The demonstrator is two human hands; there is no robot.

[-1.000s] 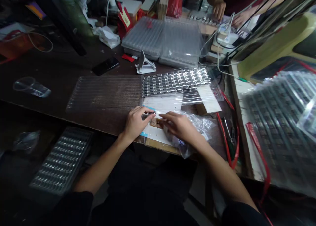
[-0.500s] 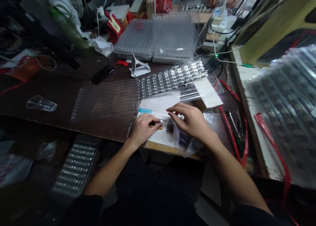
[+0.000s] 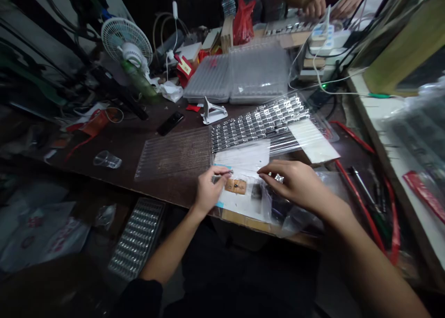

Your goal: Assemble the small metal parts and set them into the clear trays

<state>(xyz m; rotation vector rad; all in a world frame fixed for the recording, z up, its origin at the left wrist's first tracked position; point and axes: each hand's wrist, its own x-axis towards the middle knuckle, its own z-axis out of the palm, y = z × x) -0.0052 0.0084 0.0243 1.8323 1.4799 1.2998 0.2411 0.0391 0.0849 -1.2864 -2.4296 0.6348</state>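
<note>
My left hand (image 3: 208, 189) pinches a small shiny metal piece (image 3: 230, 172) between thumb and fingertips. Just below it, a small tan block (image 3: 239, 186) with a dark fitting at its middle lies on a white board (image 3: 243, 206). To the right, my right hand (image 3: 295, 179) has its thumb and forefinger drawn together; whatever they grip is too small to make out. Beneath that hand sits a clear plastic bag (image 3: 295, 223) with dark contents. Beyond both hands, a ribbed clear tray holds rows of metal parts (image 3: 243, 125).
A clear ribbed plastic sheet (image 3: 174, 153) lies left, near a phone (image 3: 170, 123) and plastic cup (image 3: 107, 159). Stacked clear trays (image 3: 259, 72) stand behind a white stand (image 3: 212, 111). Red strapping (image 3: 361, 209) and tools lie right. Another person's hands (image 3: 314, 5) work at the back.
My left hand has lifted off the tan block, uncovering it, with the small metal piece in its fingers. My right thumb and forefinger have come together. The camera view has shifted.
</note>
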